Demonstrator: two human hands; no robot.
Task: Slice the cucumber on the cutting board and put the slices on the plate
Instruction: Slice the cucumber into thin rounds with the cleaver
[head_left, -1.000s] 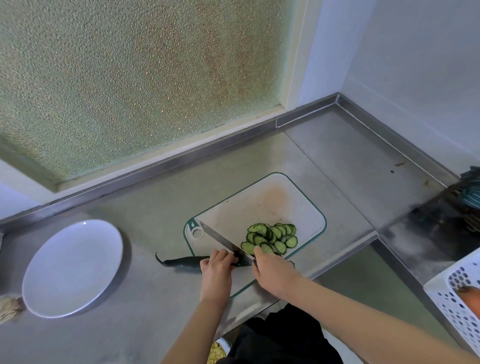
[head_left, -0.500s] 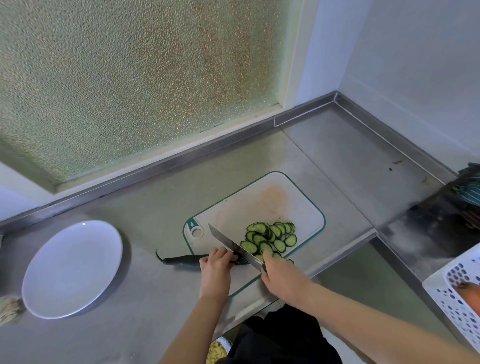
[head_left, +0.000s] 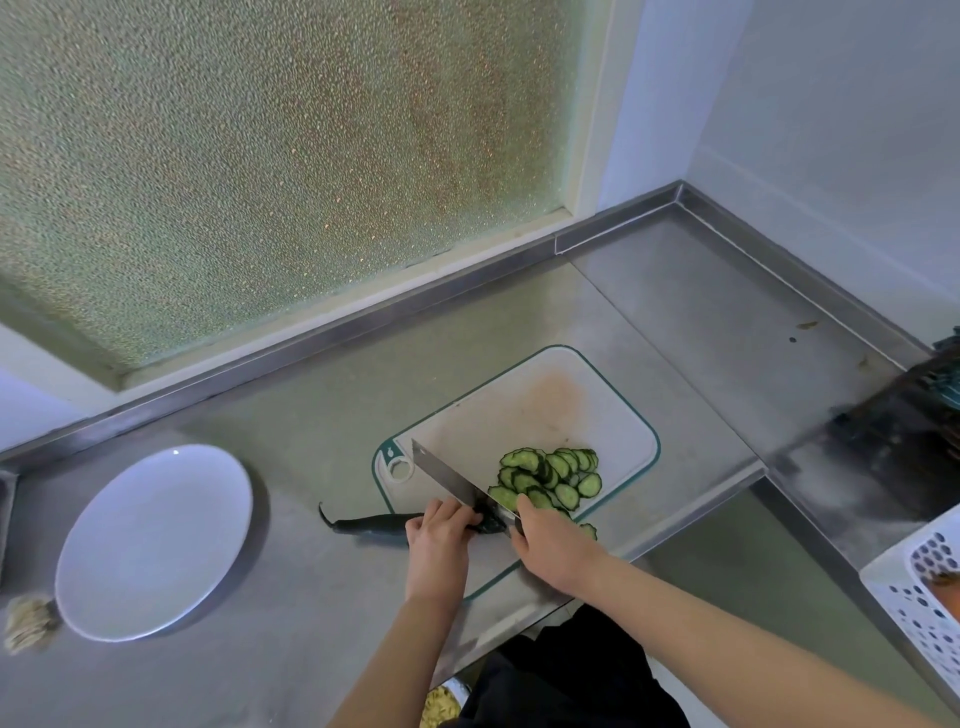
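No text is legible; the cutting board (head_left: 524, 415) perhaps bears a small emblem.

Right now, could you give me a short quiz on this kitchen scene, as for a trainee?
1. True or false: the plate already holds the slices.
2. Which grips the knife: A) left hand, B) right hand?
3. Fill in: the left hand steadies the ___ for cutting.
Key: 1 false, they lie on the cutting board; 2 B; 3 cucumber.
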